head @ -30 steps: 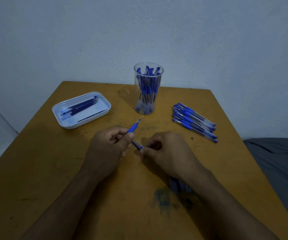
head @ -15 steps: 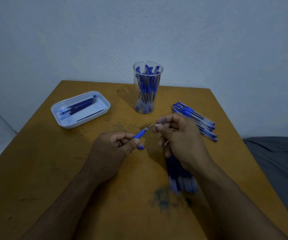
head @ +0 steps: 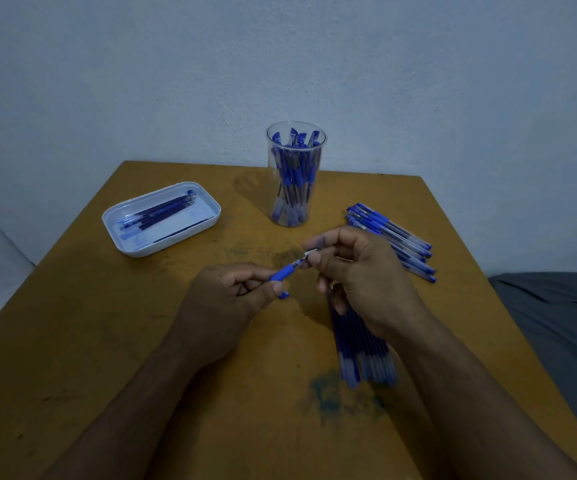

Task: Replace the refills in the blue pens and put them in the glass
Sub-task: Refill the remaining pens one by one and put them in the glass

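My left hand (head: 224,306) grips a blue pen (head: 283,272) by its barrel, tip pointing up and right. My right hand (head: 356,271) pinches the small tip piece (head: 309,252) at the pen's front end, between thumb and forefinger. A small blue cap (head: 283,295) lies on the table just below the pen. The clear glass (head: 295,174) stands at the back centre with several blue pens in it. A bundle of refills (head: 363,351) lies under my right wrist. Several blue pens (head: 391,237) lie in a row to the right.
A white tray (head: 211,220) at the back left holds several dark refills. The brown table (head: 107,341) has ink stains near the front centre. A grey cloth (head: 564,327) lies beyond the table's right edge. A wall stands close behind.
My right hand rose from the pen's rear end to its front tip and now pinches it. The small blue cap now lies on the table. My left hand kept holding the pen.
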